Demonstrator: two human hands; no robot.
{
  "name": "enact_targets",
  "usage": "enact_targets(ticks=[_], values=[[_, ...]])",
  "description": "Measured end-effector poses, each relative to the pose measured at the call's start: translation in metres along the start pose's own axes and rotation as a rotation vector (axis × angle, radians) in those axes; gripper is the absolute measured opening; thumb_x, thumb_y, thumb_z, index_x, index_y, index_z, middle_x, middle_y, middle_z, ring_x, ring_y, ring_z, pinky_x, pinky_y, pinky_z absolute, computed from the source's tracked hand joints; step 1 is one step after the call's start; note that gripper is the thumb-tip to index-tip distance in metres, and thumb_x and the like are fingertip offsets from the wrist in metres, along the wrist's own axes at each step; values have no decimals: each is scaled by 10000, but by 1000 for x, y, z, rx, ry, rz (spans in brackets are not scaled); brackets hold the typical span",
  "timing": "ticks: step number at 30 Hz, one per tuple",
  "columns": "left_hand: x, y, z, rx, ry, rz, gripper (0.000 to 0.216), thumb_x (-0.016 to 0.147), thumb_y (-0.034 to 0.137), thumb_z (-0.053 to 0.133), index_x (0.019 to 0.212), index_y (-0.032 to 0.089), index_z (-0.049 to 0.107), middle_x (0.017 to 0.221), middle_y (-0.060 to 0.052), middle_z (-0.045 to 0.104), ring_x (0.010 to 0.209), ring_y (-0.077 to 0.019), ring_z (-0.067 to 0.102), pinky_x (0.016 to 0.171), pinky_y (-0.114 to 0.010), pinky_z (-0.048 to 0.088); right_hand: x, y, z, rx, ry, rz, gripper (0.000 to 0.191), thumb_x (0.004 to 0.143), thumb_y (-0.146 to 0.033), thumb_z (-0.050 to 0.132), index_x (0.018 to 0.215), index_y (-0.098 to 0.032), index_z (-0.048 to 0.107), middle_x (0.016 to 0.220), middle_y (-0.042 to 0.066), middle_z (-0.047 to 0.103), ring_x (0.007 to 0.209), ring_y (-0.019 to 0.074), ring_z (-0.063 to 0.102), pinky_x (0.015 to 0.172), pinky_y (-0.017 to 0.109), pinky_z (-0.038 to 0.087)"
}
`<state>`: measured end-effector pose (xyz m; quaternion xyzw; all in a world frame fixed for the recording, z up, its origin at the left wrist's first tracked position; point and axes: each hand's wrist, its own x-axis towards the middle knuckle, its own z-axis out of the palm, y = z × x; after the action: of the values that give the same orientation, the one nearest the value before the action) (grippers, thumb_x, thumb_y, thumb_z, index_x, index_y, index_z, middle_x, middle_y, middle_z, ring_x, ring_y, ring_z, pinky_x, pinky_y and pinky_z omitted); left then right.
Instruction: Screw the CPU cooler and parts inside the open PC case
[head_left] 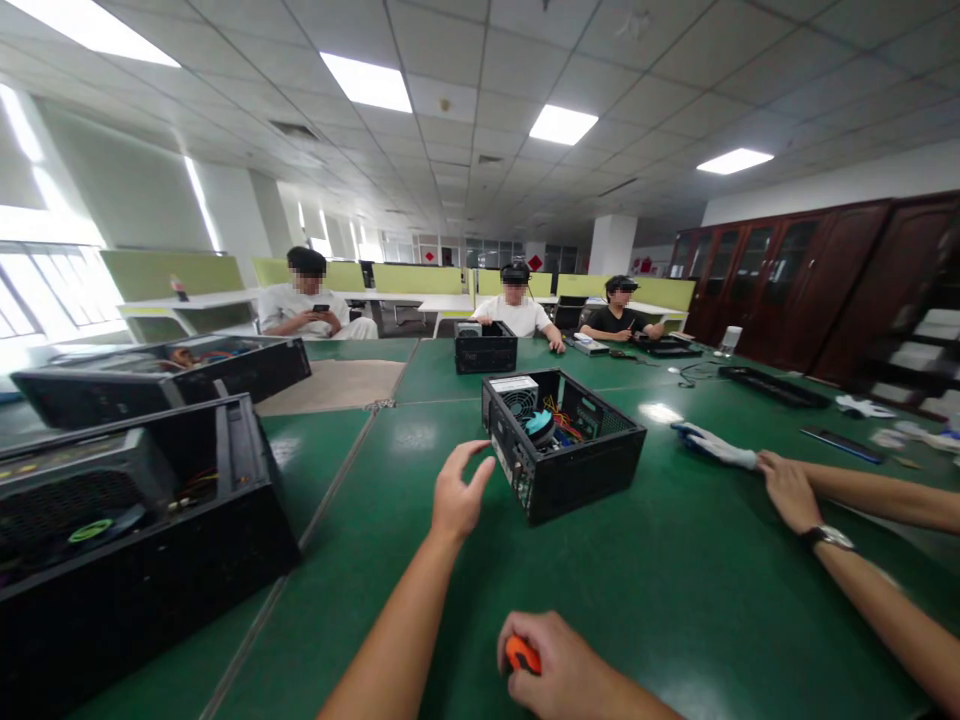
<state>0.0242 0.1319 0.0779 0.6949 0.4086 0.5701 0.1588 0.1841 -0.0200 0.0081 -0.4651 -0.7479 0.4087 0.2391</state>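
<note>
- The case (562, 440), an open black computer box, sat on the green surface (675, 600) just ahead of the person, a little right of centre.
- Its long axis ran from the near left corner away to the far right, slanted across the view; the open top faced up, showing a fan, a blue cooler and coloured wires.
- Its near end panel faced the left hand.
- The left hand (457, 495) reached out with fingers spread and open, thumb toward the case's near corner, just beside it; whether it touched could not be told. It held nothing.
- The right hand (555, 665) lay low and close to the body, closed around a small orange tool (521, 655), most of which was hidden in the fist.
- To the right, another person's hand (787, 490) rested flat on the surface, a watch (825, 538) on the wrist, fingertips by a white and blue glove (712, 443).
- On the left stood two bigger black cases (142, 500), one behind the other, well apart from the small one.
- Behind it sat another small case (485, 347), in front of a seated person across the surface.
- Nothing lay between the left hand and the case.
- Further right lay a keyboard (772, 385) and cables.
</note>
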Motion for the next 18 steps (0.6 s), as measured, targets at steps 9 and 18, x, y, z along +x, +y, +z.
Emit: enact_targets(ticks=[9,18], values=[[37,48,73,466,-476,304,270,829,443,727,911,186,750,910,-108,740,1010,-295,657,1077,-472,432,1,6,-16,132,-83,-223,139,820,-241,758,954,-219,728,934,6,669,807,156,615,731,288,518],[15,69,38,619,-525,345,255,826,423,737,877,173,749,825,-96,701,896,-278,644,880,-411,530,-44,-13,-76,488,109,-333,382,719,-430,863,1051,-261,781,859,-6,601,704,126,567,620,246,495]])
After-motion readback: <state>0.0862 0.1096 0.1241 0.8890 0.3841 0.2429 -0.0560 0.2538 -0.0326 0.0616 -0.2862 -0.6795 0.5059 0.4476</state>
